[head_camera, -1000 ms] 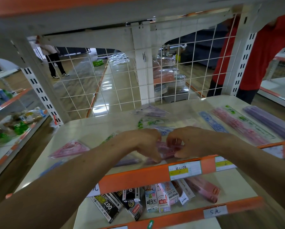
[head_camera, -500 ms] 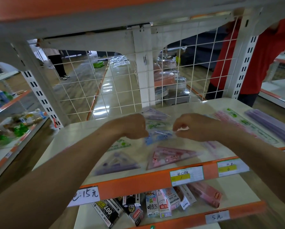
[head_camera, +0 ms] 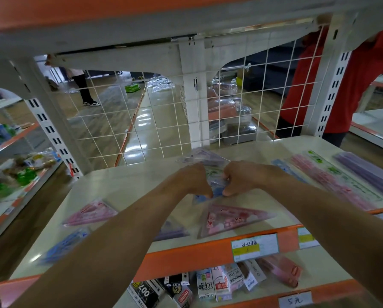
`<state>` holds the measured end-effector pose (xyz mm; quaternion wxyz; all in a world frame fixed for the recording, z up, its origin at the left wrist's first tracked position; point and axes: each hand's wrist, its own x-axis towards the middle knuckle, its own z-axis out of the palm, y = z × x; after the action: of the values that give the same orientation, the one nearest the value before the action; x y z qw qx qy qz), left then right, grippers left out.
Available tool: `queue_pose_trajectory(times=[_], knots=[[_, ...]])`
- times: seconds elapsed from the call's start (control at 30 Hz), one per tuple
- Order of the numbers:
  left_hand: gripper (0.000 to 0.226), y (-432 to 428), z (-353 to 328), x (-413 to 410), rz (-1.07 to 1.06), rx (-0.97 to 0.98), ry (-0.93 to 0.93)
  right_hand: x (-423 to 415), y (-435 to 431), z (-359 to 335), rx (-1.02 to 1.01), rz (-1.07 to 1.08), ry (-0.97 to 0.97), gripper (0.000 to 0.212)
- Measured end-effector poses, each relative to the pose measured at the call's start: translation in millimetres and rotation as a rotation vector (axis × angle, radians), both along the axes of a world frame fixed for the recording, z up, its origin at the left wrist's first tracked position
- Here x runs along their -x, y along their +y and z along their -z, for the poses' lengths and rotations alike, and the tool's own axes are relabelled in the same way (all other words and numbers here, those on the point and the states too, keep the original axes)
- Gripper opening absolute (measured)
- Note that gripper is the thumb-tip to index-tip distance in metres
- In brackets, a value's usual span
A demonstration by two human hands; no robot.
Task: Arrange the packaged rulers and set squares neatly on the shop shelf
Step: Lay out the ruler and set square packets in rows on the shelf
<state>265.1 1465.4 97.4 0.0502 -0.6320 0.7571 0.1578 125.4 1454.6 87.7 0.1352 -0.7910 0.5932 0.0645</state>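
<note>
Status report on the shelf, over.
Left hand and right hand both grip the blue plastic-wrapped set square. Lies on cream shelf. Pink triangular set square pack just in front.

blue packet (head_camera: 217, 192) half hidden, perhaps set square

- Mid-shelf: blue set square packet (head_camera: 217, 193) in clear sleeve, pinched at near edge by left hand (head_camera: 195, 181) and right hand (head_camera: 239, 178).
- Just in front: pink set square packet (head_camera: 232, 218), flat, near front edge of shelf (head_camera: 124, 185).
- Left side: second pink packet (head_camera: 90, 213), flat.
- Back: purple set square packet (head_camera: 205, 157), flat.
- Right: ruler packs (head_camera: 332, 181) in pink, green and purple, side by side, running front to back.
</note>
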Motion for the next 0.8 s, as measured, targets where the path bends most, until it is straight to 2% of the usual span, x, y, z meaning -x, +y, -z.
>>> queue_pose_trajectory(times=[0.13,0.23,0.43,0.57,0.8], knots=[[0.027,-4.1,-0.5,0.2,-0.026,-0.051,0.045,-1.9,-3.6,-1.6,-0.036,0.03,0.002,0.04],[0.034,-6.4,-0.4,0.2,-0.034,-0.08,0.054,-3.6,-2.2,-4.4,-0.065,0.04,-0.003,0.04],[0.028,-2.7,-4.7,-1.8,0.014,-0.085,0.081,-3.6,2.4,-4.3,-0.051,0.041,-0.007,0.046],[0.029,-8.5,1.9,-3.9,-0.045,-0.117,0.147,2.3,7.3,0.7,-0.041,0.05,-0.078,0.052],[0.029,-8.7,3.8,-4.0,-0.115,-0.156,0.24,2.0,9.4,-1.8,-0.068,0.041,-0.048,0.042]])
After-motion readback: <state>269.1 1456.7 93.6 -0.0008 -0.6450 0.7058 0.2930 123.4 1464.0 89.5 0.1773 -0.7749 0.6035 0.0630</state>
